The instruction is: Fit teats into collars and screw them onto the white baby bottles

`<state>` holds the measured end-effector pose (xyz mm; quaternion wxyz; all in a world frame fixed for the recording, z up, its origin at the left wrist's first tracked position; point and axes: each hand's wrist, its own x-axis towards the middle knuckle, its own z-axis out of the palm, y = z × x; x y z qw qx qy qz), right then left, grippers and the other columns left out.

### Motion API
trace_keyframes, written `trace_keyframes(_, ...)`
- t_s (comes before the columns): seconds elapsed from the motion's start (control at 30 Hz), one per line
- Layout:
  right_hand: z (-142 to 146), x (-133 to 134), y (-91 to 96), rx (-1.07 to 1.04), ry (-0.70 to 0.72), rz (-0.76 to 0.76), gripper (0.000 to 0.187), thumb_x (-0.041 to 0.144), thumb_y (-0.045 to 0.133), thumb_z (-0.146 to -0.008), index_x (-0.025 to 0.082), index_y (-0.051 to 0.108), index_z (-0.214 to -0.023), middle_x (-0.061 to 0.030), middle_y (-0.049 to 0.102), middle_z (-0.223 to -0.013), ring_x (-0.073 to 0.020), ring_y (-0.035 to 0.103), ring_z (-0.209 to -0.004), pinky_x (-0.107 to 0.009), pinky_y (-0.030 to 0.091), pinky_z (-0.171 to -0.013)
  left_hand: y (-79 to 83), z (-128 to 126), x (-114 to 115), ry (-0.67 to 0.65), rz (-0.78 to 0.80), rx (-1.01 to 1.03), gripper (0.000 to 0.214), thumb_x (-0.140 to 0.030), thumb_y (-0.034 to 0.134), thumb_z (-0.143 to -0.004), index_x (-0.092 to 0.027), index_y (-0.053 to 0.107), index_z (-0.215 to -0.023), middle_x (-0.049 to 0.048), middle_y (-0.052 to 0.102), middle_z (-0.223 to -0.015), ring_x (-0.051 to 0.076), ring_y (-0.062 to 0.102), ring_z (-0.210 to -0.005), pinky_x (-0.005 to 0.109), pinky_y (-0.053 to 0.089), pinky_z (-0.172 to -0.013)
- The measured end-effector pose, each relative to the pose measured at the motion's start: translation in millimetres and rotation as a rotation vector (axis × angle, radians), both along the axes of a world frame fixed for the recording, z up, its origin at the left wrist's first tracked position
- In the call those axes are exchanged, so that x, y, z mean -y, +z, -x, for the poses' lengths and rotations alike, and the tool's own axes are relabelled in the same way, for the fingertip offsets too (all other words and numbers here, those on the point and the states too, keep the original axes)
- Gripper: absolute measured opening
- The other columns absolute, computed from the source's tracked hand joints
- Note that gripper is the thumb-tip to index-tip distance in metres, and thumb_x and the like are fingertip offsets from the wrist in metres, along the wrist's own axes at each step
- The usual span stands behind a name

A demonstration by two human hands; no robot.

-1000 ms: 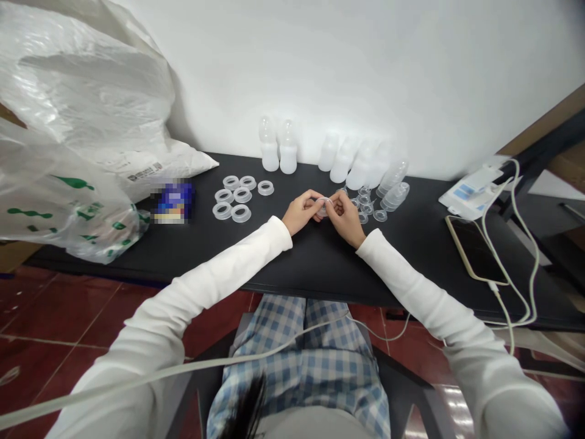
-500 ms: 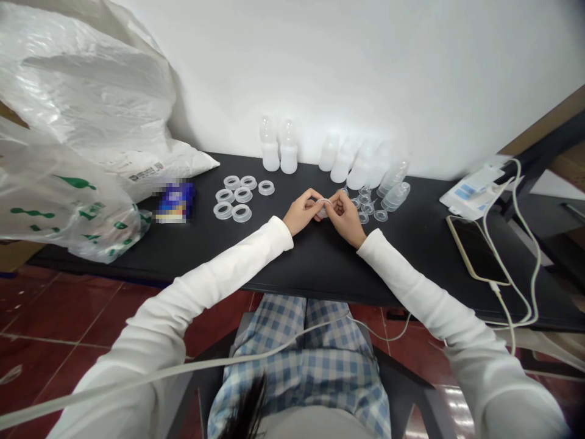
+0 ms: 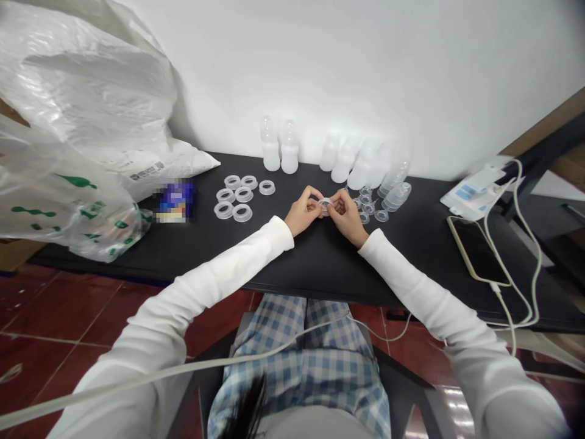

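My left hand (image 3: pixel 303 212) and my right hand (image 3: pixel 348 214) meet over the middle of the black table (image 3: pixel 292 256). Both pinch one small clear plastic ring (image 3: pixel 325 204) between their fingertips, left hand on its left side, right hand on its right. Just right of my right hand lie several clear teats (image 3: pixel 368 205). A group of white screw rings (image 3: pixel 237 195) lies to the left of my left hand. Two capped white bottles (image 3: pixel 278 146) stand at the wall, with several open bottles (image 3: pixel 356 160) beside them.
Large plastic bags (image 3: pixel 73 122) fill the table's left end, with a small blue packet (image 3: pixel 176 201) beside them. A phone (image 3: pixel 475 250), white cables (image 3: pixel 516 244) and a white box (image 3: pixel 470 189) lie at the right end. A white cable crosses my lap.
Both hands have shifted slightly and turned the ring, so its opening now faces the camera. Nothing else on the table has moved.
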<state>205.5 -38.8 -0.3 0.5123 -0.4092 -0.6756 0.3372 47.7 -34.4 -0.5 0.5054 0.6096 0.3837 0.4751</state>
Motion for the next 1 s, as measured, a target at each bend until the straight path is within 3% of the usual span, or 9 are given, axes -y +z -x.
trace_keyframes(0.27,3,2,-2.4,-0.025,-0.048,-0.010,0.036,0.051,0.068,-0.085,0.025,0.046,-0.078,0.0064,0.047,-0.066,-0.0101,0.043,-0.057,-0.027,0.035,-0.055,3.5,-1,4,0.023,-0.022,-0.044,0.017,-0.020,0.065,-0.088,-0.019,0.050,-0.094,-0.0050,0.069,-0.071,0.008,0.067,-0.060,0.023,0.053,-0.066)
trace_keyframes(0.63,0,2,1.4,0.068,-0.072,-0.005,0.035,0.051,0.069,-0.084,0.023,0.053,-0.098,0.0020,0.061,-0.077,-0.0119,0.054,-0.064,-0.029,0.045,-0.062,0.5,1,-7,-0.020,0.075,0.169,0.027,-0.016,0.073,-0.082,-0.018,0.051,-0.097,-0.0042,0.069,-0.074,0.009,0.070,-0.067,0.025,0.058,-0.072)
trace_keyframes(1.0,2,-2,-6.8,-0.060,-0.037,0.054,0.040,0.047,0.077,-0.077,0.025,0.047,-0.089,0.0083,0.048,-0.064,-0.0099,0.046,-0.055,-0.026,0.037,-0.053,-2.0,-1,-2,-0.005,0.021,0.092,0.027,-0.017,0.073,-0.080,-0.019,0.051,-0.095,-0.0057,0.070,-0.068,0.008,0.068,-0.060,0.021,0.055,-0.065)
